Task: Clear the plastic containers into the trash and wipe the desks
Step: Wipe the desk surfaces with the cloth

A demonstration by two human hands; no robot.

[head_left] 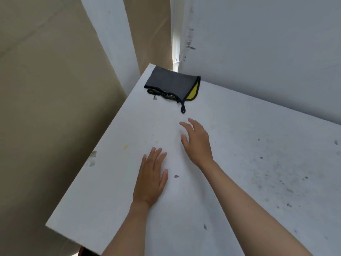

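Grey folded cloth (pixel 170 84), yellow-lined, is lying at the desk (pixel 239 163) corner; left hand (pixel 150 179) resting flat nearer, right hand (pixel 197 142) reaching toward it, fingers spread

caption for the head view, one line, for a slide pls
Left hand flat on the stained white desk; open right hand reaches toward a folded grey-and-yellow cloth at the far corner.

"Anything in the way on that white, stained desk top (pixel 239 163)?"

"Only the folded dark grey cloth with the yellow lining (pixel 171 84), at the far corner, upper centre of the frame, close against the white partition wall (pixel 267 52)."

"And the hands?"

"The left hand (pixel 150 179) lies flat at lower centre. The right hand (pixel 196 141) is just below the cloth's dangling loop, fingers loose, with bare desk between them. The right half of the frame is bare, speckled surface up to the partition."
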